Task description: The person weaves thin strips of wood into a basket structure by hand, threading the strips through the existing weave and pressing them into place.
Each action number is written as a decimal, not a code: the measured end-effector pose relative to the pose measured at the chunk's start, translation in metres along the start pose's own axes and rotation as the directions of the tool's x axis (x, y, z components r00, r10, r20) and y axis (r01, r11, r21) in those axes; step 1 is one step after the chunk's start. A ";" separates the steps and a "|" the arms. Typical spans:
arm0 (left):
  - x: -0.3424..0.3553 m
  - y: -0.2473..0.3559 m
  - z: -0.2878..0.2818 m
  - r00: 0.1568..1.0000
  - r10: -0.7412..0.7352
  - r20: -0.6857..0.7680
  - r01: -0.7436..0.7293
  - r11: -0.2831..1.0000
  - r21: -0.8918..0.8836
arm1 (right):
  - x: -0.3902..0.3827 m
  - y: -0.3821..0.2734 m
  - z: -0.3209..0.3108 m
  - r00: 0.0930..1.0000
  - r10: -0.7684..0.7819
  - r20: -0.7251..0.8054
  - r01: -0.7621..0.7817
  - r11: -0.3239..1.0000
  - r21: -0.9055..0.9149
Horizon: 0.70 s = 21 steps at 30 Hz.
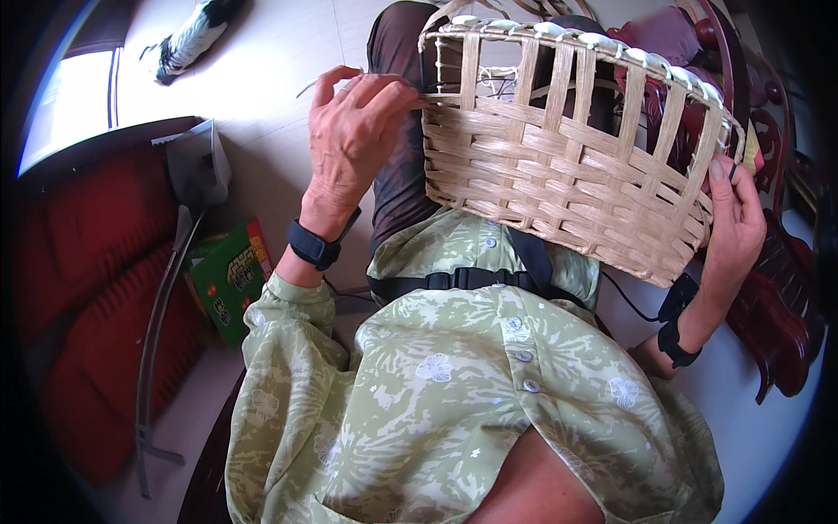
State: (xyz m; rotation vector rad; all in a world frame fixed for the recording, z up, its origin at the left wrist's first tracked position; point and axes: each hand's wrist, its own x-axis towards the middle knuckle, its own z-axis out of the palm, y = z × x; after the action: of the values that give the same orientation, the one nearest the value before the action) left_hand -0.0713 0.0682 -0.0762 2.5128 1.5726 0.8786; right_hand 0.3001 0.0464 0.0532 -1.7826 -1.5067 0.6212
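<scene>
A woven tan strip basket [559, 157] rests on my lap, tilted, with open upright strips along its upper part and pale lacing on its rim. My left hand [358, 131] is at the basket's upper left corner, fingers pinched on a thin strip whose loose end sticks out leftward. My right hand [733, 201] grips the right end of the basket just below the rim, thumb on the outside. Both wrists wear black bands. What the fingertips do behind the strips is partly hidden.
Red ribbed panels [113, 332], a grey metal stand [157, 349] and a green box [225, 288] lie to my left. Dark carved wooden furniture [777, 332] is at the right. A black-and-white object [179, 48] lies on the pale tiled floor [271, 39]. Loose strips show beyond the basket.
</scene>
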 end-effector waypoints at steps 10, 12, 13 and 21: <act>-0.082 -0.077 -0.064 0.983 -0.177 0.046 0.160 0.953 0.257 | 0.006 0.000 -0.014 0.991 0.109 0.072 -0.110 0.994 0.010; -0.110 -0.116 -0.091 0.957 -0.280 -0.072 0.286 0.879 0.381 | 0.007 0.002 -0.015 0.990 0.074 0.122 -0.079 0.996 0.033; -0.117 -0.135 -0.108 0.949 -0.290 -0.122 0.314 0.845 0.432 | 0.008 0.003 -0.015 0.989 0.097 0.109 -0.101 0.994 0.036; -0.052 -0.073 -0.052 0.961 -0.275 -0.028 0.276 0.949 0.151 | 0.004 0.005 0.005 0.999 0.024 -0.022 -0.022 0.996 0.087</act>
State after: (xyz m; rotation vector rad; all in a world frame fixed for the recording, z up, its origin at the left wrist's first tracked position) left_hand -0.1726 0.0469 -0.0789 2.3000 2.0018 0.7565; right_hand 0.3004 0.0513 0.0460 -1.7370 -1.4241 0.6650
